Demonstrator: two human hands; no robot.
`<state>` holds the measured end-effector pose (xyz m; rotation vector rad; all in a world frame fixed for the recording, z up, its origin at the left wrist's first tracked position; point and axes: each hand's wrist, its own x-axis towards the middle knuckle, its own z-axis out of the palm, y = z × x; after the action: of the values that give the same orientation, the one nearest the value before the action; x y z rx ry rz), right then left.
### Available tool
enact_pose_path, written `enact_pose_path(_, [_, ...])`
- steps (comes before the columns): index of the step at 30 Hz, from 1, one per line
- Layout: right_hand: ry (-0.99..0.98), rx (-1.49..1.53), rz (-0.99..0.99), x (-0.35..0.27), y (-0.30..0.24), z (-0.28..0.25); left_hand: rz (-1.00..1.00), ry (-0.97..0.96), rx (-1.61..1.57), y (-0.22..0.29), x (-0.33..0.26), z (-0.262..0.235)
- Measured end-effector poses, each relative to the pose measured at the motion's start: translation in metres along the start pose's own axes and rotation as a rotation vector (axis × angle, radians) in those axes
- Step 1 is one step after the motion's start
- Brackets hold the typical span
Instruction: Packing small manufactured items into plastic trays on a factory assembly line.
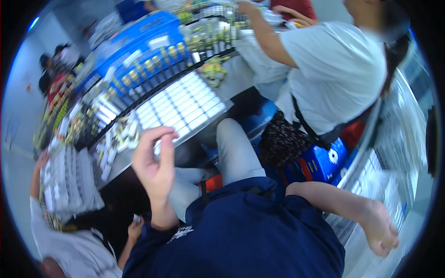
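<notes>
My left hand (155, 164) is raised before the near left corner of a tray of white rectangular pieces in rows (181, 104). Its thumb and index finger curve toward each other with a gap between them, and I see nothing held there. Beside it, small white and pale-green tubes (127, 132) lie loose on the table. Far out to the right, my right hand (380, 231) hangs with its fingers curled, over clear plastic wrapping (384, 185). Whatever those fingers hold, if anything, is hidden.
Gold-capped tubes (148, 65) stand in a row along a conveyor, before blue crates (139, 41). A co-worker in white (329, 74) sits at right; another at lower left reaches to stacked grey-white trays (69, 180). A yellow-green bundle (213, 69) lies beyond my tray. A blue container (329, 160) stands right of my legs.
</notes>
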<state>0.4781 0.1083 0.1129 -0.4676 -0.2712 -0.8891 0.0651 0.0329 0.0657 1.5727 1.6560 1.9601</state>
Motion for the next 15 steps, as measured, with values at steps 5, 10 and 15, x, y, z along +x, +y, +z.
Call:
enact_pose_path(5, [-0.090, 0.354, 0.359, -0.050, 0.011, 0.014, 0.063, 0.011, 0.075, 0.011, -0.004, 0.002])
enact_pose_path(10, [-0.134, 0.659, 0.672, -0.107, 0.015, 0.004, -0.052, -0.040, 0.181, -0.012, -0.008, 0.000])
enact_pose_path(15, [-0.144, 0.930, 0.929, -0.147, -0.002, -0.011, -0.080, 0.027, 0.246, -0.031, -0.019, -0.010])
